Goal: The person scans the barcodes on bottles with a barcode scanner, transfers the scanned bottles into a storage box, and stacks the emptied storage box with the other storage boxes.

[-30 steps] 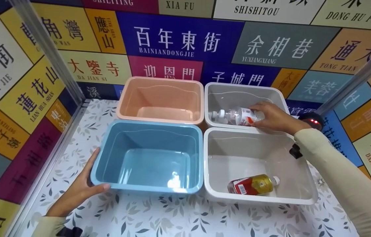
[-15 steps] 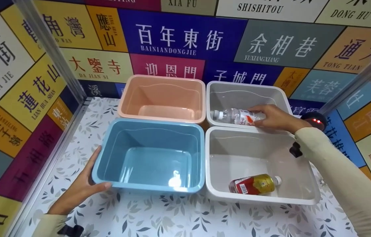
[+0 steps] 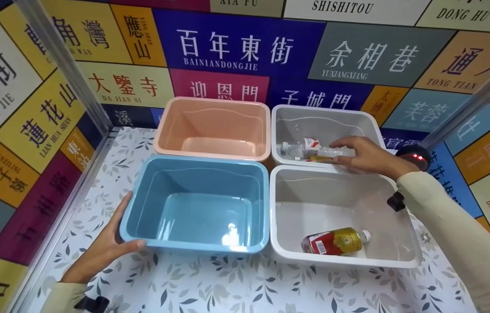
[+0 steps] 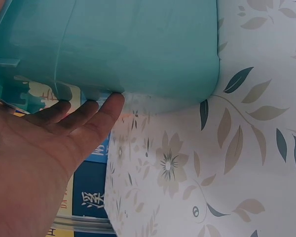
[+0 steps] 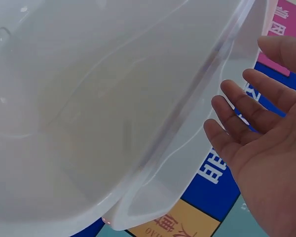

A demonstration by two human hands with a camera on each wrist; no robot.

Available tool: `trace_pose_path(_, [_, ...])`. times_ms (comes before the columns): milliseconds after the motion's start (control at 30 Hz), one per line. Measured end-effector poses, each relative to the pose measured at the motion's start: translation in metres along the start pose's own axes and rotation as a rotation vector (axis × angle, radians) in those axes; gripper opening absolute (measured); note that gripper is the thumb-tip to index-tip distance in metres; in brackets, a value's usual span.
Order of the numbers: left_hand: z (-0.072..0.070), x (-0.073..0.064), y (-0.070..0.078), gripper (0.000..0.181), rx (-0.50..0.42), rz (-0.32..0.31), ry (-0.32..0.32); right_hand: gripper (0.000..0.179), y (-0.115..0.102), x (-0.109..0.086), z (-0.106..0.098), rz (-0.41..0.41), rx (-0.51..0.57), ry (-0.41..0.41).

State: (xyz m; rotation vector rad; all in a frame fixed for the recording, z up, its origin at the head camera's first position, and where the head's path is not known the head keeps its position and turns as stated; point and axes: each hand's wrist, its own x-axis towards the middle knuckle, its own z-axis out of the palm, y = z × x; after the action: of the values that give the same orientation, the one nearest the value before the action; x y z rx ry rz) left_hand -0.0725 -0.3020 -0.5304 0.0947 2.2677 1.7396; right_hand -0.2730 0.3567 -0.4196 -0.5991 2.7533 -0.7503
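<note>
My left hand (image 3: 101,245) rests around the near-left corner of the blue plastic bin (image 3: 195,248). Its thumb lies along the front, and in the left wrist view the extended fingertips (image 4: 117,101) touch the outer wall. Over the back-right grey bin (image 3: 327,109) is my right hand (image 3: 366,154). Its fingers are spread and loosely bent in the right wrist view, with nothing between them. Just below it, inside that bin, lies a clear plastic bottle (image 3: 311,144) with a white-and-red label. A yellowish item (image 3: 321,158) shows beside it, partly hidden by the rim.
A peach bin (image 3: 214,143) stands behind the blue one. In the front-right grey bin (image 3: 345,263) lies a bottle with a red-and-yellow label (image 3: 336,242). Sign-printed walls (image 3: 236,43) enclose the leaf-patterned tabletop (image 3: 210,289) at the back and sides.
My right hand has let go of the clear bottle, which now lies lower and further left in the back-right bin. The yellowish item has come into sight. My left hand stays put.
</note>
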Motion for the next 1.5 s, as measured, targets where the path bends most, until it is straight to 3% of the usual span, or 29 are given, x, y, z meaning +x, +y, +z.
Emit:
trace_pose_path(367, [-0.002,0.000,-0.001,0.117,-0.002,0.022,-0.009,0.040,-0.015,-0.019,0.000,-0.086,-0.023,0.041])
trace_pose_path(700, [0.001,0.000,0.000,0.118,-0.007,0.018,-0.002,0.036,-0.028,-0.039,-0.001,-0.117,0.003,0.058])
trace_pose_path(1233, [-0.001,-0.001,0.002,0.116,-0.009,0.002,-0.015,0.038,-0.039,-0.061,0.009,-0.191,0.073,0.020])
trace_pose_path(1500, [0.000,0.001,0.003,0.115,-0.009,-0.021,-0.019,0.035,-0.043,-0.068,0.015,-0.209,0.056,-0.007])
